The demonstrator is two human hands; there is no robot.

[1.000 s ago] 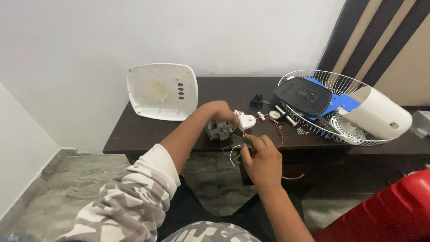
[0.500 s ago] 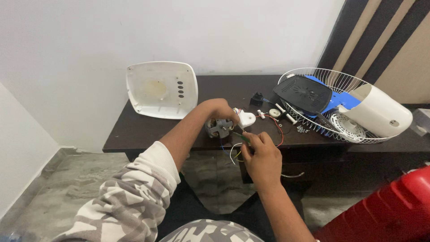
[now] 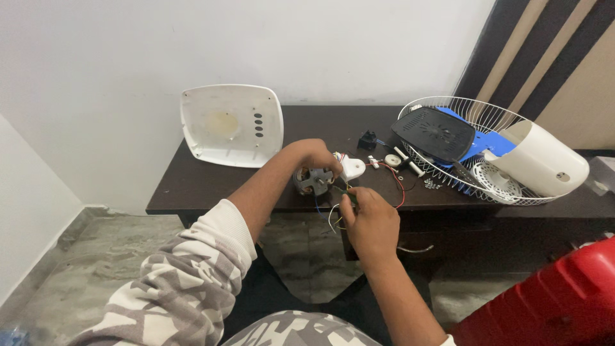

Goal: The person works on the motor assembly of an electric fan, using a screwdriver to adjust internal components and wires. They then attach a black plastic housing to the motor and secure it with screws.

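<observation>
Dark wood forms the bench [image 3: 192, 186], set against a white wall. At its front edge, thin wires [image 3: 334, 214] are pinched by the right hand [image 3: 368, 221]; they are judged limp and fragile. Just beyond, a small motor [image 3: 312, 181] is gripped by the left hand [image 3: 317, 156]; it is judged heavy and stiff, best held by its metal body. Farther right, a wire guard [image 3: 448, 106] is seen.

We see soft, even, fairly bright light, no hard glare. A faint shadow lies under the table [image 3: 192, 186]. Frame edges bow slightly; the lower corners look soft.
</observation>
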